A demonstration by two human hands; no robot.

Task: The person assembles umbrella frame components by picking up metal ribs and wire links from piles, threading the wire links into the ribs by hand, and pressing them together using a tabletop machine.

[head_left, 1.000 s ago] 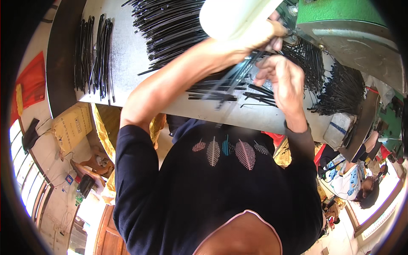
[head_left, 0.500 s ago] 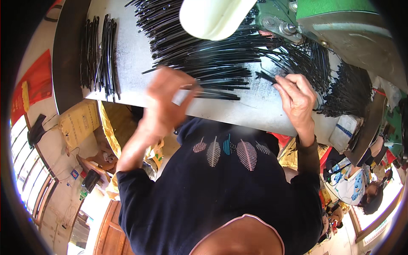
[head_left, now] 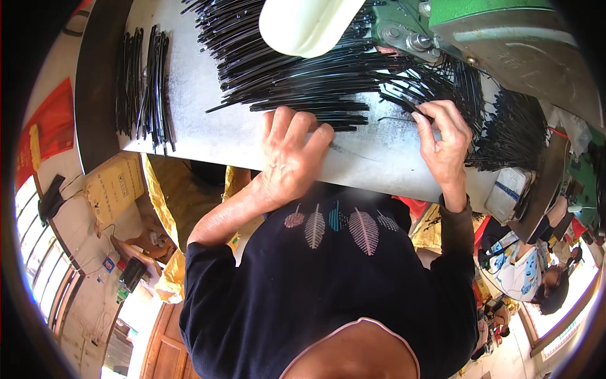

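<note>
Thin black rods (head_left: 297,82) lie in a wide, roughly parallel heap on the grey metal tabletop (head_left: 196,120). At the near edge of this heap is my left hand (head_left: 293,148), its fingers curled down over the closest rods; the fingertips are partly hidden. Further right, my right hand (head_left: 447,132) pinches the end of a few thin black rods between thumb and forefinger. Those rods point left toward the heap. A single thin piece lies on the tabletop just left of my right thumb.
Two narrow bundles of black rods (head_left: 154,88) lie at the left. A green machine (head_left: 499,31) stands at the far right, beside a denser rod pile (head_left: 514,129). A pale curved cover (head_left: 306,28) hangs over the heap. A small box (head_left: 508,189) sits at the right edge.
My left hand has moved right and come down onto the near edge of the heap, where it was blurred before. My right hand has shifted slightly right with its rods.
</note>
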